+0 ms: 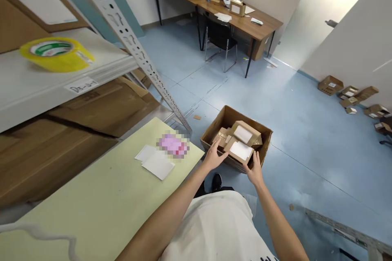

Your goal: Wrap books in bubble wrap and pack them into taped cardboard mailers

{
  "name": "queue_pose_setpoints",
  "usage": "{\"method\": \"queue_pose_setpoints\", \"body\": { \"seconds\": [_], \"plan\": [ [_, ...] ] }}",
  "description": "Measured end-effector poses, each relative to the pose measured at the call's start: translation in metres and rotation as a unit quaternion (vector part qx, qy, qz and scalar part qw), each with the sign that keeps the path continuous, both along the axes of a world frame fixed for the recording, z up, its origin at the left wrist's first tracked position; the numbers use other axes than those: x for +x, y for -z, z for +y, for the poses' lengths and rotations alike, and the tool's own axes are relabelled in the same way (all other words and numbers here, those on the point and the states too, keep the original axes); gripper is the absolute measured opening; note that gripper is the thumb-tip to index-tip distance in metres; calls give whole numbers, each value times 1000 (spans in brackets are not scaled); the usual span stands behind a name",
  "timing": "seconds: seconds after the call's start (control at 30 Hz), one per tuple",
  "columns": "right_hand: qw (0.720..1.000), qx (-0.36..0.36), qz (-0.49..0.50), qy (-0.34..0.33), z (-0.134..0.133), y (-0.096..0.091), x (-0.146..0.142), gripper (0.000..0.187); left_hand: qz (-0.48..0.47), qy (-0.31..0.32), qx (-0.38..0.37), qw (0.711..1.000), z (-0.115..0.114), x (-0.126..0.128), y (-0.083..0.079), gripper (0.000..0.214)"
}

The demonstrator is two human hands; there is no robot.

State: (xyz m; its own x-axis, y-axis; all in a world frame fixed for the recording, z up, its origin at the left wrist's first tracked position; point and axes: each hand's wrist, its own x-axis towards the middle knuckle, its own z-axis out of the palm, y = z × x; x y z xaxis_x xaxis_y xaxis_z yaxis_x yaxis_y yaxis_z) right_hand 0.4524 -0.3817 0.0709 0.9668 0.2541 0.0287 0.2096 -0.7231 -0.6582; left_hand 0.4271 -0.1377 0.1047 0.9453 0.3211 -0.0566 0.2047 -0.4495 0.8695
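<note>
An open cardboard box (266, 134) stands on the blue floor, holding several small brown parcels. The nearest small parcel (239, 151) has a white label on top and rests at the box's near edge. My left hand (214, 155) grips its left end with the fingers curled on it. My right hand (254, 168) holds its near right corner. Another labelled parcel (244, 133) lies just behind it inside the box.
A pale green table (101, 195) at my left carries white paper slips (157, 165) and a pink item (173, 145). A metal shelf holds a yellow tape roll (56, 54) and flat cartons. A desk, black chair (220, 36) and small boxes (352, 96) stand farther off.
</note>
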Motion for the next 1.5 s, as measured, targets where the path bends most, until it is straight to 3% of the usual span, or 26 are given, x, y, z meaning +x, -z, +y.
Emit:
{"method": "queue_pose_setpoints", "body": {
  "seconds": [0.2, 0.43, 0.67, 0.87, 1.1, 1.27, 1.5],
  "plan": [
    [992, 22, 61, -108, 17, 17, -16, 70, 59, -108, -22, 992, 3, -95, 23, 51],
    [965, 61, 95, -236, 59, 7, -19, 64, 119, -252, -94, 956, -1, -176, 19, 41],
    [905, 59, 120, -403, 110, -4, -66, 58, 41, -422, -185, 887, -7, -257, 9, 42],
    [819, 65, 107, -560, 167, -22, -151, 47, -37, -545, -202, 813, -27, -368, -15, 49],
    [661, 72, 129, -736, 210, -49, -288, 38, -92, -685, -167, 703, -73, -492, -20, 41],
    [591, 92, 169, -784, 224, -65, -371, 35, -147, -755, -162, 618, -112, -541, -20, 42],
    [508, 48, 292, -809, 244, -76, -456, 38, -184, -854, -170, 455, -151, -575, -14, 47]
  ]
}}
